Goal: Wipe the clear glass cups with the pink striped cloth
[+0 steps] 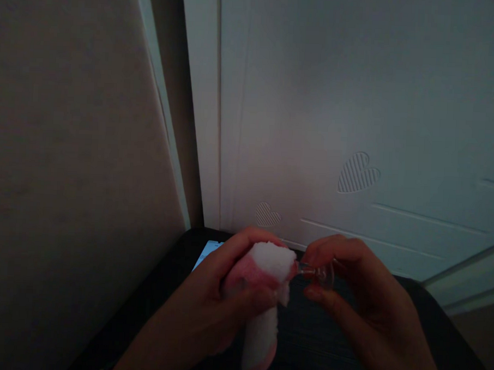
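My left hand (221, 304) is wrapped round a pink and white fluffy plush toy (270, 261), thumb on its near side. A long white part of the toy with a pink end hangs down below the hand. From the toy's right side sticks out a clear plastic suction cup (327, 276). The fingers and thumb of my right hand (361, 288) are closed around this cup. The left palm hides part of the toy, and the dim light blurs fine detail.
A phone with a lit screen (207, 253) lies on the dark surface (314, 340), partly behind my left hand. A white panel with embossed hearts (358, 173) stands upright just beyond. At left rises a plain brownish wall or panel (78, 117).
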The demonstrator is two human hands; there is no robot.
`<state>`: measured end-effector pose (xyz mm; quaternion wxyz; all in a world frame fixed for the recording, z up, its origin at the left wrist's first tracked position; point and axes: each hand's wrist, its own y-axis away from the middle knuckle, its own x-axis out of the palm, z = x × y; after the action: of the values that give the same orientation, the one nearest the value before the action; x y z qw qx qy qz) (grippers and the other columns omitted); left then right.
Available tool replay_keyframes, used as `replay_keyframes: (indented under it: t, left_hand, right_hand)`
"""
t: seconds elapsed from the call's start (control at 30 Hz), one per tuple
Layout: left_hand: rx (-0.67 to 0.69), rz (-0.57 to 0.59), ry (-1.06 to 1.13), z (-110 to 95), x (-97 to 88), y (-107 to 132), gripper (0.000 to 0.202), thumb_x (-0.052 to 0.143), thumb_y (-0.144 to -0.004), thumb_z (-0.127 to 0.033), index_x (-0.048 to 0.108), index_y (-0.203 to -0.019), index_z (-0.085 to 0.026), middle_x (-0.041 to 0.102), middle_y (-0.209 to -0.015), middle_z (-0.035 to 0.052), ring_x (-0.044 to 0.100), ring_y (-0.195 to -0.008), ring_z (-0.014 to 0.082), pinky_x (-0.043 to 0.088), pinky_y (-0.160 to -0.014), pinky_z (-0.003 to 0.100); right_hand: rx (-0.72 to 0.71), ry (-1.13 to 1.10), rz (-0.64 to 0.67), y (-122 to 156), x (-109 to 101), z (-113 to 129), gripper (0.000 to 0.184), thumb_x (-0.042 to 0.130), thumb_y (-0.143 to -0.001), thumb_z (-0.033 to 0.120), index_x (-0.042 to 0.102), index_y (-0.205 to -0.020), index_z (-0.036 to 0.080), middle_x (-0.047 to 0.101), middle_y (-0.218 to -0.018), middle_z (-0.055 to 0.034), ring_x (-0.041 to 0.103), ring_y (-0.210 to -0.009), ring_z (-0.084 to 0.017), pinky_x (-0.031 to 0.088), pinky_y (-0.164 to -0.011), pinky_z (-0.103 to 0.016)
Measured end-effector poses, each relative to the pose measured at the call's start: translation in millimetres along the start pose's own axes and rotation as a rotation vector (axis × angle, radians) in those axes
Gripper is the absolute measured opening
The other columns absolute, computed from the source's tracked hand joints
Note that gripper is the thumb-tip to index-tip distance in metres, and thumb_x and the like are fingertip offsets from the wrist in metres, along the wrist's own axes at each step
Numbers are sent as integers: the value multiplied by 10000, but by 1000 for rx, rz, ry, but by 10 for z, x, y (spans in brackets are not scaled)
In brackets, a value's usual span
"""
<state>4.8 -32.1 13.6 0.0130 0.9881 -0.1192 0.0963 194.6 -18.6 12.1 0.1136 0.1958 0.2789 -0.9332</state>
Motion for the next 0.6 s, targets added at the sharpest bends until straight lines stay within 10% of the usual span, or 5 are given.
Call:
replay_keyframes:
  t: [0.6]
  left_hand:
    - [123, -46, -395, 31, -78, -54, 244, 637, -847, -359, 638, -1083, -298, 711, -735, -50, 511, -410, 72, 371, -356, 138]
  right_hand:
    - [113, -15, 54, -7, -11, -42, 195, 463, -988, 262, 546, -1107, 392, 667, -932, 105, 603, -876, -72, 437, -764, -141]
